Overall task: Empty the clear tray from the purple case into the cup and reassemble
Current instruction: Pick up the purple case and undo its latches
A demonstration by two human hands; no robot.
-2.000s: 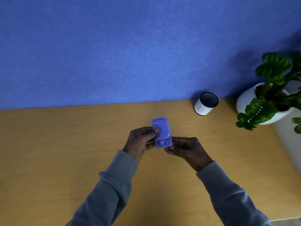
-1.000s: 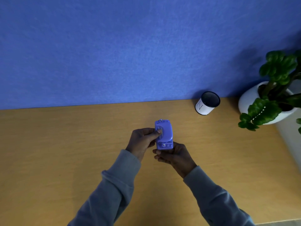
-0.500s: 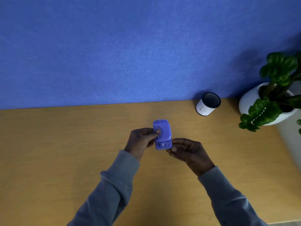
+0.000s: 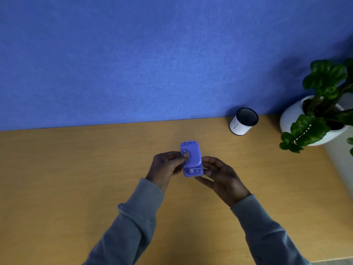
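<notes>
Centrally, left hand (image 4: pixel 165 167) fingers (image 4: pixel 183 155) pinch the purple case (image 4: pixel 191 158): thumb tip pressed on the pale oval panel on its upper face, other fingers curled behind the case's left side. Right hand (image 4: pixel 221 175) cups the case's lower right corner; its fingers (image 4: pixel 207 160) are loosely curved and touch the case's right side and underside, thumb just below the bottom end. Cannot tell how firmly the right fingers grip. Case is held off the worktop (image 4: pixel 76 178), long axis running away from the person, small metal studs showing at its near and far ends. Clear tray not distinguishable; case looks assembled.

Both forearms in grey sleeves (image 4: pixel 133 217) come in from the near edge. Hands and case hang over the middle of the worktop, somewhat toward the far edge.

Cup (image 4: pixel 243 121), white with dark interior, stands upright at the far edge, toward the right far corner, well apart from the case. Potted plant (image 4: pixel 313 119) in a white pot sits at the right edge, beside the cup. Blue wall (image 4: pixel 152 54) backs the far edge.
</notes>
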